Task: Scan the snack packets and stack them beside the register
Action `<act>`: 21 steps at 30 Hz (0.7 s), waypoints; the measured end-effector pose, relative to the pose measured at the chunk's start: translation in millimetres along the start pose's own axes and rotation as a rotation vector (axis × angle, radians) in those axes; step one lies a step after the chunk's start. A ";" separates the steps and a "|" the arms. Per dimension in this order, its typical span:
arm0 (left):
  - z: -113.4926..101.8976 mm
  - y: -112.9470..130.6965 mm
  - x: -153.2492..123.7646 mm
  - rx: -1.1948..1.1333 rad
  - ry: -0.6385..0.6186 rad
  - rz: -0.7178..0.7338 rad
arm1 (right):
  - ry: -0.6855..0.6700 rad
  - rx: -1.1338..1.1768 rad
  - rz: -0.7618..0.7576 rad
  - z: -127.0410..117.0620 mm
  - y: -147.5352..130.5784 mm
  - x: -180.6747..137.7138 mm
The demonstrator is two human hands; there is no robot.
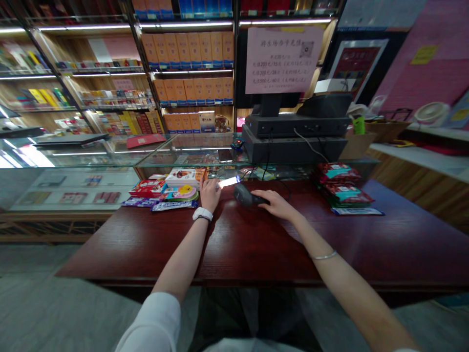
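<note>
My right hand (275, 203) is closed round the handle of a dark barcode scanner (243, 195), held just above the dark red wooden counter. The scanner's head faces left, toward my left hand (210, 194). Between the fingers of that hand is the near end of a slim packet (229, 182), brightly lit and blue at its far tip; its print is washed out. Close by on the left lies a group of snacks: a white box (185, 175), red packs (148, 187), a pack with a yellow cartoon figure (181, 192) and a blue stick packet (174, 206).
Red-brown snack bags (344, 193) are stacked at the right, with a slim packet (358, 211) in front. Behind the counter (234, 244) stand a glass display case (190, 143) and a monitor with a pink paper notice (284, 61). Loose cables hang near the scanner.
</note>
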State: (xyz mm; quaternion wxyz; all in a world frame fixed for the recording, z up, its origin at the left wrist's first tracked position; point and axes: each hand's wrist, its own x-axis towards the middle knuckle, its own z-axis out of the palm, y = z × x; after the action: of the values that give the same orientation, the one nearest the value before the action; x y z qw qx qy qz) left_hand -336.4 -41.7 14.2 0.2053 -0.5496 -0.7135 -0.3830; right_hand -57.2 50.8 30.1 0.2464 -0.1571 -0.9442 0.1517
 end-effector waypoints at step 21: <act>-2.5 1.9 -0.3 -0.021 -0.006 -0.002 | -0.002 0.012 -0.024 2.6 -5.2 2.1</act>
State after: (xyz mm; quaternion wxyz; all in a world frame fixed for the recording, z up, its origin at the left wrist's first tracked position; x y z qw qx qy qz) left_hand -334.9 -43.7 16.2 0.1972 -0.5523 -0.7105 -0.3889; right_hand -61.4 46.4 30.7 0.2484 -0.1440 -0.9453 0.1547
